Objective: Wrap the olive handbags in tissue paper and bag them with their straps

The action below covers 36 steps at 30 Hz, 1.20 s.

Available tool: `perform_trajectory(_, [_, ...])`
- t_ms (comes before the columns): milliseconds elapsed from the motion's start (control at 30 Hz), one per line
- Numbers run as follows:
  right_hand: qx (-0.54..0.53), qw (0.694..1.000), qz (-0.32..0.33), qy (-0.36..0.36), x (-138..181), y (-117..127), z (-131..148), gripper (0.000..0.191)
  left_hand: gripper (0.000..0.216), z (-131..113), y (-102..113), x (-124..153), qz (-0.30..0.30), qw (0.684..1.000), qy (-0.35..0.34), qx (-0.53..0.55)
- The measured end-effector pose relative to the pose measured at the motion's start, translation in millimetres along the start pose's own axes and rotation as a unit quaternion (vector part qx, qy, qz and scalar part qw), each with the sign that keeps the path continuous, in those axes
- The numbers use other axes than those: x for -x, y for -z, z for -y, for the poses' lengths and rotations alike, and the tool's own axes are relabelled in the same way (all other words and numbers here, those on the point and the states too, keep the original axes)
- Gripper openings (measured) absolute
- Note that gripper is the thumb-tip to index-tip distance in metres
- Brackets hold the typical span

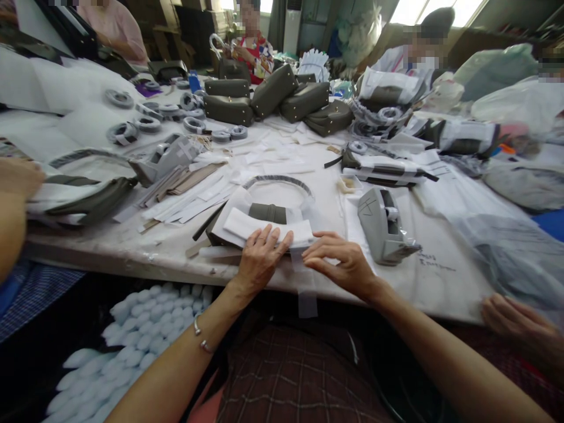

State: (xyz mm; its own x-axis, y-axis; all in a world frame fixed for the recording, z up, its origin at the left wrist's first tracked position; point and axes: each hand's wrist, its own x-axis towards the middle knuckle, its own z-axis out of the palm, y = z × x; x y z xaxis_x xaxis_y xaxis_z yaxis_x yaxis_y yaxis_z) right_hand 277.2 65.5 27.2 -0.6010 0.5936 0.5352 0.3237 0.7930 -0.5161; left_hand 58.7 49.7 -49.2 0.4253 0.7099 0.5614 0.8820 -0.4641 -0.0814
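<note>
A dark olive handbag [268, 212] lies on the table in front of me, its wrapped handle [277, 178] arching away behind it. Across its near side rests a folded white padding sheet [240, 223]. My left hand [261, 255] presses on that sheet with fingers spread flat. My right hand [341, 261] hovers at the bag's near right corner, fingers loosely curved and thumb apart. By its fingertips, a strip of clear tape [307, 299] hangs over the table edge. A grey tape dispenser [382, 226] stands to the right of this hand.
Loose paper strips [189, 188] and a second dispenser [170, 155] lie to the left. Several olive bags [273, 94] are piled at the back among grey wrapped coils [147, 123]. A co-worker's hand [520, 320] is at the right edge, another person's arm [13, 217] at the left.
</note>
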Motion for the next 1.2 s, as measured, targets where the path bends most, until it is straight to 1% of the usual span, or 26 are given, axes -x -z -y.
perform_trajectory(67, [0.002, 0.999, -0.018, -0.040, -12.2, 7.0, -9.1, 0.009, 0.040, 0.2, -1.2, 0.8, -0.004, 1.000, -0.004, 0.003])
perform_trajectory(100, [0.024, 0.998, -0.006, -0.051, -16.9, 8.4, -15.3, 0.006, 0.040, 0.2, -1.9, 1.5, -0.005, 1.000, -0.004, 0.005])
perform_trajectory(133, [0.053, 0.997, 0.025, -0.055, -20.1, 8.0, -22.3, 0.014, 0.041, 0.2, -2.6, 2.2, -0.005, 1.000, -0.003, 0.006])
perform_trajectory(167, [0.082, 0.993, 0.066, -0.052, -21.5, 6.1, -29.3, 0.026, 0.041, 0.1, -3.0, 2.8, -0.005, 1.000, -0.001, 0.008])
perform_trajectory(233, [0.128, 0.981, 0.139, -0.033, -19.7, -0.9, -40.9, 0.046, 0.042, -0.4, -1.6, 3.3, -0.002, 1.000, 0.004, 0.014])
perform_trajectory(267, [0.146, 0.977, 0.156, -0.022, -17.1, -5.1, -44.6, 0.049, 0.043, -0.8, 0.5, 3.0, 0.004, 1.000, 0.003, 0.021])
perform_trajectory(300, [0.163, 0.974, 0.157, -0.008, -13.8, -9.1, -46.7, 0.048, 0.044, -1.3, 3.4, 2.1, 0.014, 0.999, 0.001, 0.032])
perform_trajectory(400, [0.206, 0.970, 0.126, 0.038, -3.8, -18.1, -45.3, 0.038, 0.045, -3.2, 14.2, -3.5, 0.050, 0.996, -0.008, 0.074])
perform_trajectory(467, [0.226, 0.966, 0.104, 0.063, 1.1, -21.9, -42.2, 0.032, 0.047, -4.2, 18.2, -8.8, 0.060, 0.994, -0.010, 0.095])
perform_trajectory(533, [0.242, 0.964, 0.080, 0.083, 4.6, -25.8, -40.9, 0.028, 0.043, -4.9, 16.4, -13.5, 0.047, 0.993, -0.018, 0.105])
perform_trajectory(633, [0.254, 0.962, 0.032, 0.097, 7.7, -33.1, -43.0, 0.025, 0.031, -6.2, 5.8, -16.7, 0.004, 0.994, -0.029, 0.109])
perform_trajectory(733, [0.240, 0.968, -0.002, 0.070, 8.2, -36.7, -43.9, 0.021, 0.029, -7.7, -3.5, -15.0, -0.038, 0.993, -0.026, 0.113])
perform_trajectory(833, [0.203, 0.977, -0.013, 0.055, 12.9, -28.9, -35.6, 0.021, 0.028, -9.0, -5.6, -12.2, -0.061, 0.991, -0.023, 0.113])
perform_trajectory(933, [0.172, 0.981, -0.021, 0.090, 33.8, -14.0, -19.5, 0.023, 0.027, -10.0, -4.0, -11.3, -0.053, 0.992, -0.023, 0.109])
perform_trajectory(967, [0.162, 0.982, -0.009, 0.100, 44.7, -10.2, -14.4, 0.023, 0.026, -10.3, -3.5, -11.4, -0.048, 0.993, -0.023, 0.110])
perform_trajectory(1033, [0.159, 0.981, 0.053, 0.100, 69.1, -7.7, -7.3, 0.024, 0.027, -11.2, -2.9, -11.7, -0.041, 0.992, -0.022, 0.115])
perform_trajectory(1100, [0.188, 0.971, 0.126, 0.074, 91.3, -12.7, -5.4, 0.031, 0.028, -12.0, -2.8, -11.8, -0.039, 0.992, -0.019, 0.120])
perform_trajectory(1133, [0.209, 0.965, 0.148, 0.056, 99.4, -17.4, -6.2, 0.035, 0.028, -12.3, -2.7, -11.8, -0.038, 0.992, -0.017, 0.122])
perform_trajectory(1167, [0.227, 0.961, 0.157, 0.036, 104.9, -22.9, -7.6, 0.039, 0.029, -12.6, -2.6, -11.6, -0.038, 0.991, -0.016, 0.124])
perform_trajectory(1200, [0.238, 0.959, 0.151, 0.019, 107.5, -28.4, -9.2, 0.041, 0.029, -12.8, -2.3, -11.5, -0.037, 0.991, -0.015, 0.127])
